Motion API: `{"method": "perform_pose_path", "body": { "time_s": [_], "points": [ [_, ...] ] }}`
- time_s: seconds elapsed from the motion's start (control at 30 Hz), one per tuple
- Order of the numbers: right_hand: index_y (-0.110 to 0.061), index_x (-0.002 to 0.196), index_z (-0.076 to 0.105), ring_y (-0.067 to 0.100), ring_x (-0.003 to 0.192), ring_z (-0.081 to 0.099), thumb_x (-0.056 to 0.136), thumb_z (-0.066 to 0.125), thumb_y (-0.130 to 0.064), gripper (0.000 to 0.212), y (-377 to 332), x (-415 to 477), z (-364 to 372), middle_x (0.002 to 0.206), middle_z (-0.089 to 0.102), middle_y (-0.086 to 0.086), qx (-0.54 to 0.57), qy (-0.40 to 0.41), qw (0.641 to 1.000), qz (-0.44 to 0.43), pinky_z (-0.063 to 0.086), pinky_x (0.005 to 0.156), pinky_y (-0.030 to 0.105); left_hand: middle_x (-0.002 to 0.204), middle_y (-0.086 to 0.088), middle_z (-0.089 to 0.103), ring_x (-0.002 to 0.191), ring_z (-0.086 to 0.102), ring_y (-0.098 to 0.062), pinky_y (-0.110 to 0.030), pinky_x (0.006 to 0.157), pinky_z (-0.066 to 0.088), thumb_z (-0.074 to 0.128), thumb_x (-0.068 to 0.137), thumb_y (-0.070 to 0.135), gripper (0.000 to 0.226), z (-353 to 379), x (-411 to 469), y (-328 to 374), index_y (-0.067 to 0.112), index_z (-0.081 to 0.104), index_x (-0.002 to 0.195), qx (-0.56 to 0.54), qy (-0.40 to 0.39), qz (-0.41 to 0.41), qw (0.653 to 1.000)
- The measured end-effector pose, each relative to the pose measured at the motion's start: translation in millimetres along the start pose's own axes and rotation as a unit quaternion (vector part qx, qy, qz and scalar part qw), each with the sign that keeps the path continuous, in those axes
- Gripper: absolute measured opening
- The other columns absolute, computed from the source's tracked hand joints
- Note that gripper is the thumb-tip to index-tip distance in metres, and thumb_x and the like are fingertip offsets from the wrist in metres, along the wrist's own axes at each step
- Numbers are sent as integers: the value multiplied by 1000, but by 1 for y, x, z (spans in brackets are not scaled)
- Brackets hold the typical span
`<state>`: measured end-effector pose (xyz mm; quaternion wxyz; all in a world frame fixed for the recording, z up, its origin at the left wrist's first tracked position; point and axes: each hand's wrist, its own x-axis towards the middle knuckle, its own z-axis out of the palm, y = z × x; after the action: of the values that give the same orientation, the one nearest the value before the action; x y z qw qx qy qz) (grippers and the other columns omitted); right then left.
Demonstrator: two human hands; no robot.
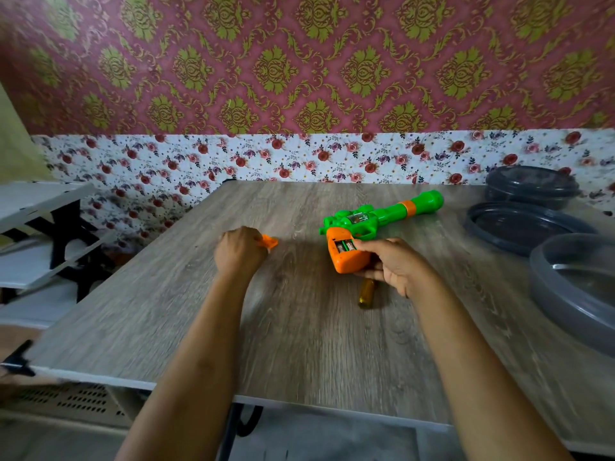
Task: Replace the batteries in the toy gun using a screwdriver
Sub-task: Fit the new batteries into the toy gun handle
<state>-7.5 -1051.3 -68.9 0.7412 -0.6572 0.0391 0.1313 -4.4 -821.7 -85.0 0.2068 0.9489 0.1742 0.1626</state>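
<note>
Hiding part of the scene, the right hand (396, 266) covers the lower side of the toy gun's (369, 224) orange handle, and its grip is closed on that handle, thumb by the open battery bay. Two batteries (345, 246) sit in the bay, too small and dim to read any marking. A brown, translucent screwdriver handle (366, 293) pokes out beneath the right hand on the desk (299, 327); its shaft and tip are out of sight. The left hand (240, 251) is curled shut on a small orange cover (269, 241), only one end of which shows past the fingers, and motion blur softens its outline.

The toy gun is bright green with an orange handle, an orange ring near the muzzle and a clear window in its body. It lies toward the desk's far right, its long axis running diagonally, the muzzle pointing at the far right corner and the handle toward the near edge. Grey round containers (529, 224) along the right edge are partly cut off
</note>
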Motion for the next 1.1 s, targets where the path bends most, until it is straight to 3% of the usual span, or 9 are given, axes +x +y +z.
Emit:
{"method": "perform_pose_path", "body": {
  "time_s": [0.2, 0.3, 0.43, 0.5, 0.57, 0.7, 0.77, 0.87, 1.1],
  "points": [
    [3, 123, 50, 23, 98, 54, 88, 57, -6, 37, 0, -2, 0, 111, 55, 17, 11, -14, 1000, 0, 54, 45, 22, 102, -14, 69, 89, 63, -29, -28, 65, 45, 66, 86, 23, 18, -4, -7, 2, 11, 74, 97, -37, 7, 9, 999],
    [0, 119, 53, 24, 102, 52, 88, 57, -6, 31, 0, -1, 0, 123, 55, 20, 7, -14, 1000, -1, 55, 49, 26, 92, -12, 70, 71, 62, -20, -26, 60, 46, 63, 87, 22, 11, -5, -7, 9, 15, 70, 83, -192, 29, 21, 981],
    [-4, 104, 55, 27, 110, 53, 87, 59, -6, 17, 0, -1, -1, 130, 52, 22, 4, -14, 1000, 1, 54, 47, 23, 101, -24, 63, 73, 64, -21, -25, 62, 58, 52, 94, 16, 13, -12, -13, 30, 6, 59, 99, -574, -102, -70, 809],
    [0, 116, 53, 31, 118, 52, 87, 59, -7, 30, 1, 1, -1, 130, 52, 22, 5, -9, 1000, -1, 54, 47, 22, 99, -24, 64, 73, 69, -23, -22, 55, 56, 45, 97, 18, 28, -14, -18, 36, 1, 46, 119, -660, -165, -91, 727],
    [0, 118, 53, 30, 118, 52, 87, 60, -7, 33, 2, 3, -1, 130, 52, 21, 4, -6, 1000, -2, 54, 47, 22, 96, -23, 64, 68, 71, -23, -22, 53, 56, 39, 98, 17, 31, -15, -21, 40, 2, 40, 126, -694, -197, -90, 687],
    [-5, 97, 57, 32, 119, 52, 87, 60, -8, 11, 2, 4, -1, 128, 53, 21, 0, -10, 1000, 8, 55, 48, 23, 95, -17, 60, 74, 66, -24, -20, 52, 56, 37, 97, 4, 18, -13, -27, 48, 10, 53, 102, -654, -191, -78, 728],
    [-2, 107, 57, 31, 120, 51, 87, 60, -8, 21, 4, 6, -2, 129, 52, 20, -2, -11, 1000, 5, 57, 54, 28, 94, -13, 58, 77, 63, -22, -20, 55, 57, 41, 97, 2, 17, -10, -28, 49, 13, 53, 92, -624, -194, -68, 754],
    [5, 122, 52, 31, 122, 50, 86, 60, -5, 38, 4, 9, -2, 123, 55, 19, 15, -14, 1000, 10, 55, 66, 33, 91, -9, 60, 79, 63, -20, -21, 57, 57, 48, 96, 6, 12, -9, -30, 49, 14, 54, 90, -584, -212, -54, 782],
    [5, 122, 53, 18, 88, 56, 87, 56, 0, 36, 7, 11, -2, 86, 60, 6, 54, -74, 996, 13, 54, 52, 20, 89, -7, 57, 72, 57, -15, -15, 50, 52, 53, 93, 7, 13, -10, -30, 50, 12, 56, 104, -583, -208, -45, 784]
  ]
}}
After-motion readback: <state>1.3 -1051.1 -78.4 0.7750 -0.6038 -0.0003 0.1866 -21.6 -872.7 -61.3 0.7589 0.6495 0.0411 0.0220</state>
